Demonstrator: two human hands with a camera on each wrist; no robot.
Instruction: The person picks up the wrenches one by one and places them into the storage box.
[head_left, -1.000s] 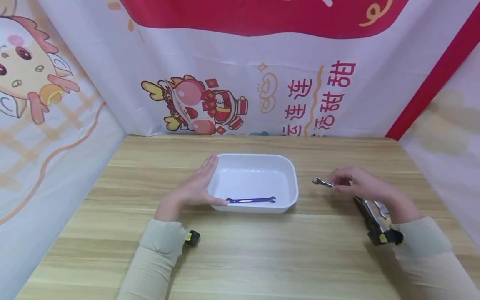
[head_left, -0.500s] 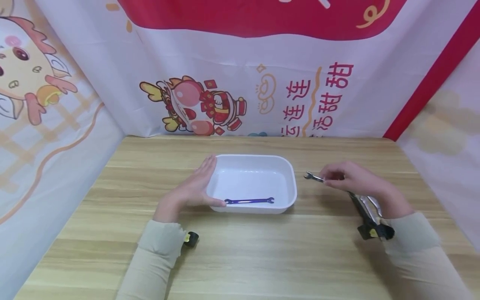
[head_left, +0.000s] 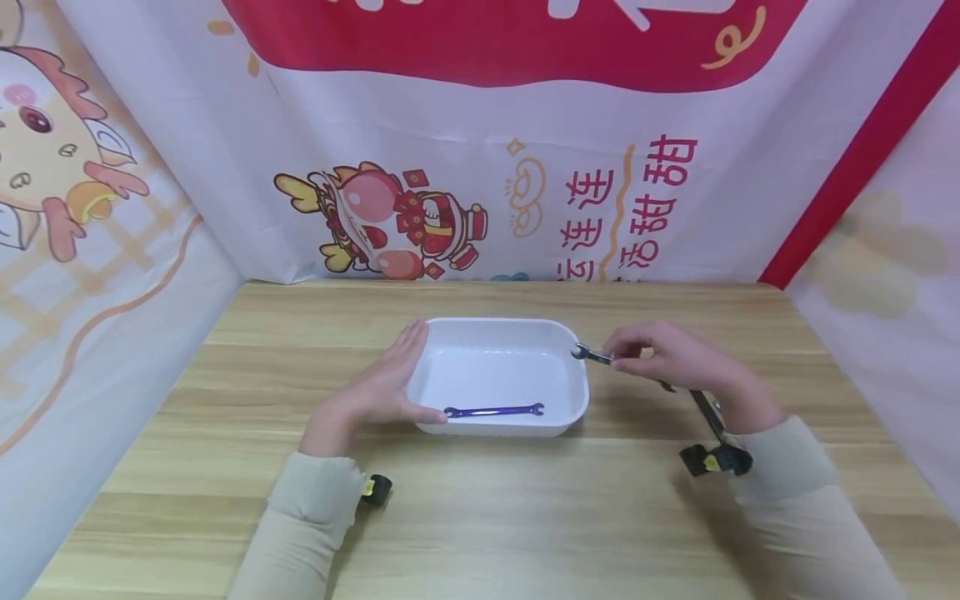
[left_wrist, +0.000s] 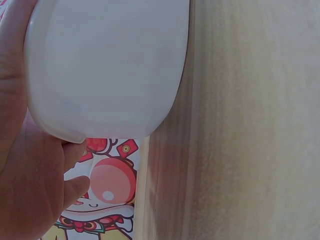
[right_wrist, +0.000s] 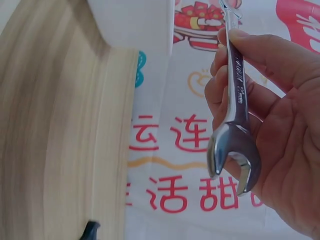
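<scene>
A white plastic tray (head_left: 573, 392) sits on the wooden table, with a blue wrench (head_left: 493, 410) lying along its near inside wall. My left hand (head_left: 375, 387) rests with straight fingers against the tray's left side (left_wrist: 107, 70). My right hand (head_left: 667, 358) pinches a silver open-ended wrench (head_left: 592, 354) and holds it in the air just right of the tray's right rim. In the right wrist view the silver wrench (right_wrist: 232, 125) runs between thumb and fingers, its open jaw toward the camera.
The light wood table (head_left: 480, 517) stretches toward me in front of the tray. Printed cloth banners (head_left: 465, 167) close off the back and both sides. Small black and yellow camera mounts (head_left: 716, 458) sit at my wrists.
My right hand has carried the silver wrench leftward through the air, from well right of the tray to its right rim. The left hand and the blue wrench stayed put.
</scene>
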